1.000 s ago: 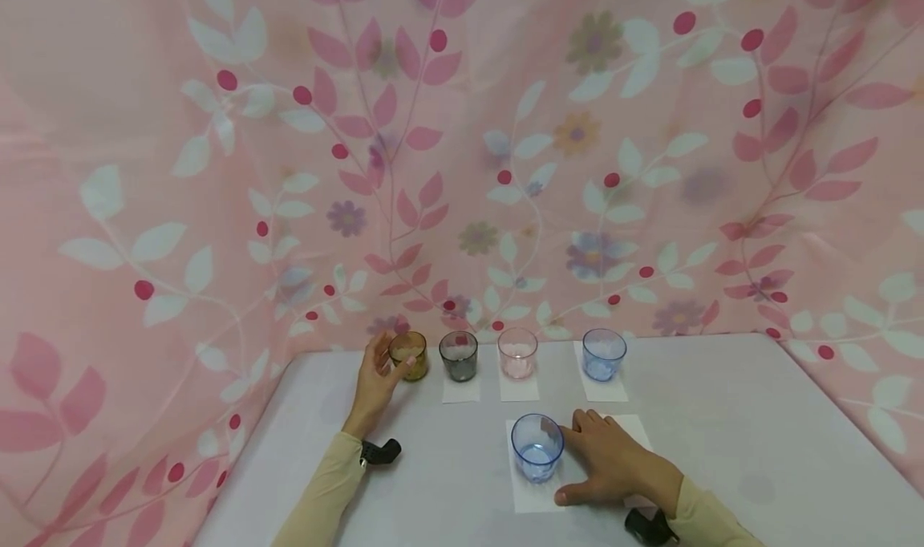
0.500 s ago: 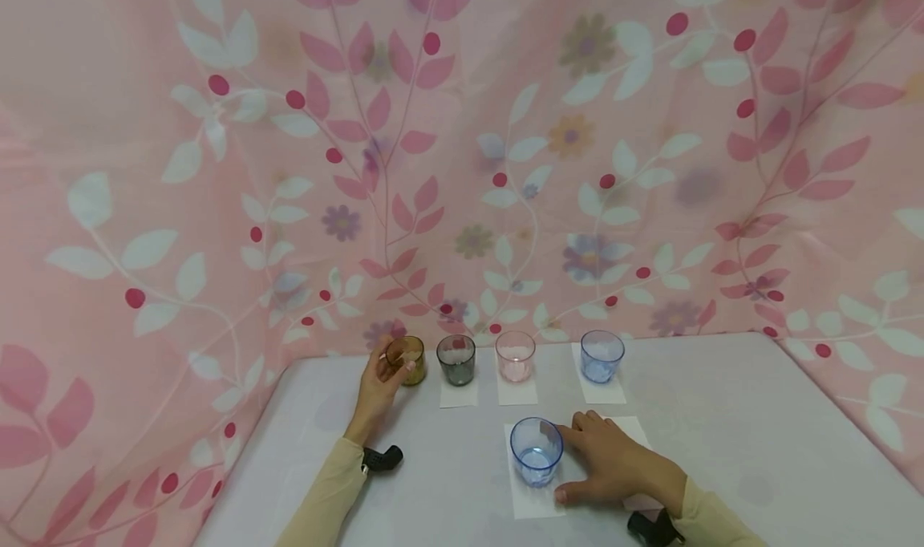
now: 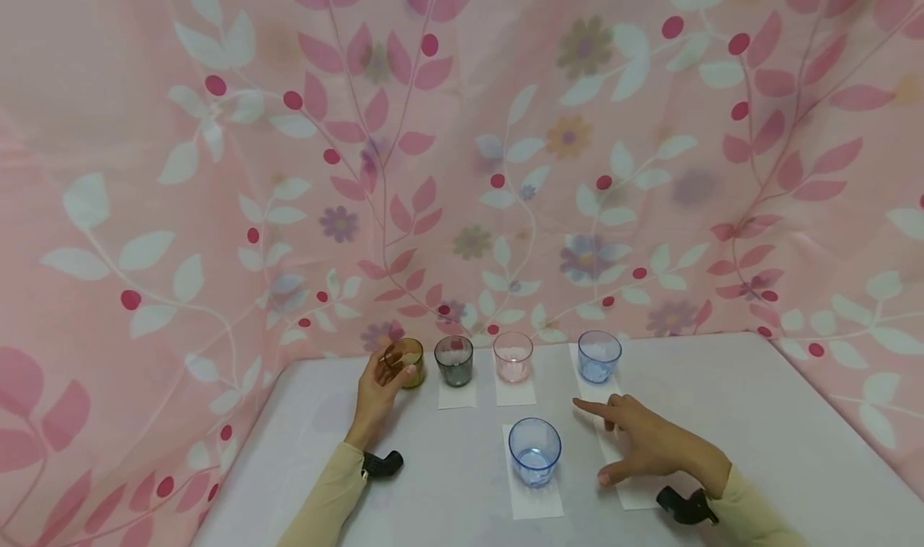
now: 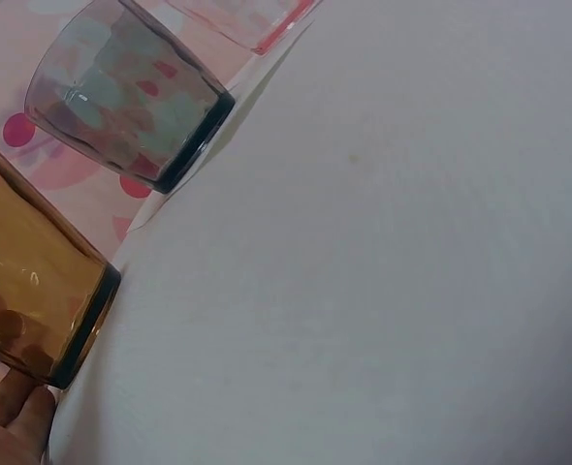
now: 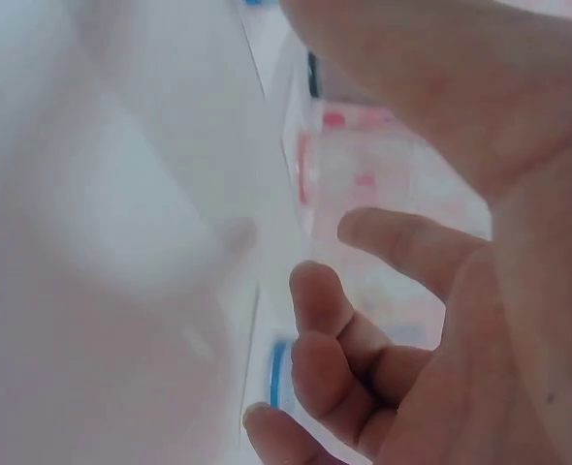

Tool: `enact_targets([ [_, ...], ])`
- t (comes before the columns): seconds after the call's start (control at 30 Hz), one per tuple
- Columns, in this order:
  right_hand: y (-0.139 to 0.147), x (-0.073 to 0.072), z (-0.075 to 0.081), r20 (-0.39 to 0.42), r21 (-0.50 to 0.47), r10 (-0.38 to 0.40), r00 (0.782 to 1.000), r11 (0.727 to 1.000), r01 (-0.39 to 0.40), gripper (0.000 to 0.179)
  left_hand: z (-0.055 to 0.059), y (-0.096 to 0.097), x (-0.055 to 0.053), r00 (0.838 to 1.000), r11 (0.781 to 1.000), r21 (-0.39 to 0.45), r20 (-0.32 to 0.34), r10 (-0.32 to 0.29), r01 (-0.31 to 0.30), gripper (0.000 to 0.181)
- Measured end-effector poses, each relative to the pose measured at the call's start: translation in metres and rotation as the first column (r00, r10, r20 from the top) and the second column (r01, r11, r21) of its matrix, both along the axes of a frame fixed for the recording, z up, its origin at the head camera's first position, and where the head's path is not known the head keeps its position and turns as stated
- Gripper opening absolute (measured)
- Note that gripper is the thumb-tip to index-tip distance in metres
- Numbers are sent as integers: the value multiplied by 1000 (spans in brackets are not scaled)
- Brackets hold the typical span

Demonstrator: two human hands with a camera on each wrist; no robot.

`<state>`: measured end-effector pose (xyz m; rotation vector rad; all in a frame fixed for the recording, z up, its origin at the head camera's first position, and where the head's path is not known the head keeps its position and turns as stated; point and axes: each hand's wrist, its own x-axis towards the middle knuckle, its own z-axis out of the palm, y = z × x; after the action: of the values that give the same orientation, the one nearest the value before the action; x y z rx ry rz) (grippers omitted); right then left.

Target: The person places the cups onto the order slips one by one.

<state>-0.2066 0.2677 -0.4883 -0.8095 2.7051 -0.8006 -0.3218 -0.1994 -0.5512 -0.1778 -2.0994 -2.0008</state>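
My left hand (image 3: pixel 377 395) holds an amber glass tumbler (image 3: pixel 414 364) at the left end of a row, with fingers behind it and the thumb in front. In the left wrist view, fingertips (image 4: pixel 19 412) show below the tilted-looking amber tumbler (image 4: pixel 34 276). My right hand (image 3: pixel 646 443) hovers with nothing in it, index finger stretched out and the other fingers loosely bent. It is to the right of the near blue glass tumbler (image 3: pixel 535 455), apart from it, over a white paper strip (image 3: pixel 638 495).
Along the back stand a grey tumbler (image 3: pixel 455 362), a pink tumbler (image 3: pixel 513 359) and another blue tumbler (image 3: pixel 599 358), each on white paper. The near blue tumbler stands on its own paper (image 3: pixel 537 505). A floral pink curtain (image 3: pixel 462 170) hangs behind the white table (image 3: pixel 780 427).
My right hand has left the near blue tumbler's side, moving right, and its index finger has straightened. My left hand stays at the amber tumbler.
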Motion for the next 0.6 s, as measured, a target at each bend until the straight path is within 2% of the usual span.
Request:
enact_targets([
  [0.33, 39, 5, 1, 8, -48, -35, 999, 998, 35, 107, 1, -1, 1, 1000, 1000, 3, -5, 0, 0, 65],
  [0.6, 64, 7, -15, 2, -88, -42, 999, 995, 42, 107, -1, -1, 1, 1000, 1000, -10, -6, 15, -15, 65],
])
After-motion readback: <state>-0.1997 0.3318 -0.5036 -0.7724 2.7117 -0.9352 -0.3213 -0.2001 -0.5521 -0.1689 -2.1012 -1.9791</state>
